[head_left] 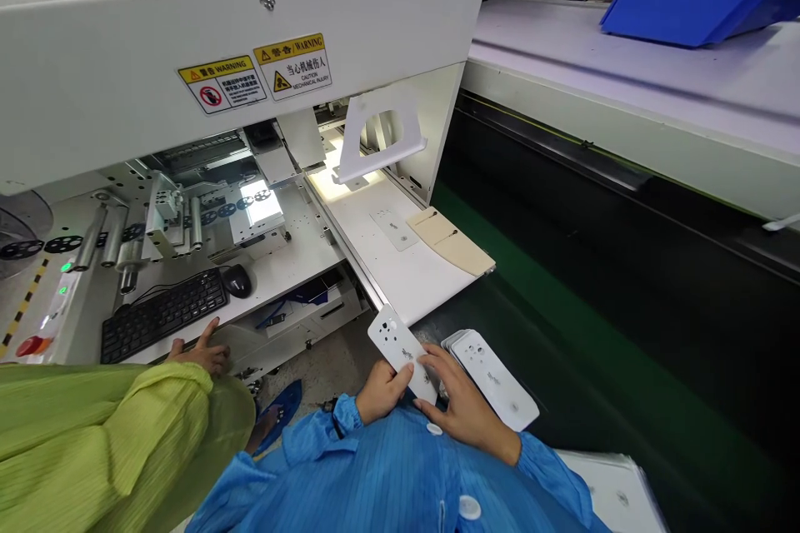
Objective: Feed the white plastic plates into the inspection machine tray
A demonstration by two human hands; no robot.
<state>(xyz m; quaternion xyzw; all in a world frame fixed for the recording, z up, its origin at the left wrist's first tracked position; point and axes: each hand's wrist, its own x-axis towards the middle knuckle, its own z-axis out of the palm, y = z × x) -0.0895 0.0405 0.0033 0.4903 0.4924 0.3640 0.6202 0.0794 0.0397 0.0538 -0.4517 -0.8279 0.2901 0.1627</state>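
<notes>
Currently, a white panel point(388, 338) with holes at its far end and a dark print is being held at the near corner of the white bed point(431, 287); whether the bed is being touched by it cannot be told. The panel is being pinched by the left hand point(378, 393), thumb on top. Its right edge is being touched by the right hand point(461, 404), which is being kept partly spread; whether a grip is being applied there cannot be told. To the right of the bed's near end, a stack of similar panels point(497, 387) is being supported on a dark surface point(593, 333). Farther off that end, a second stack point(622, 487) is being partly hidden by a blue sleeve point(553, 475). On the bed, a printed sheet point(393, 231) is being carried beside a beige plate point(451, 243). Left of the bed, a keyboard point(163, 315) and a mouse point(237, 281) are being carried by a white desk point(291, 241), its near edge being touched by a co-worker's hand point(203, 351).
</notes>
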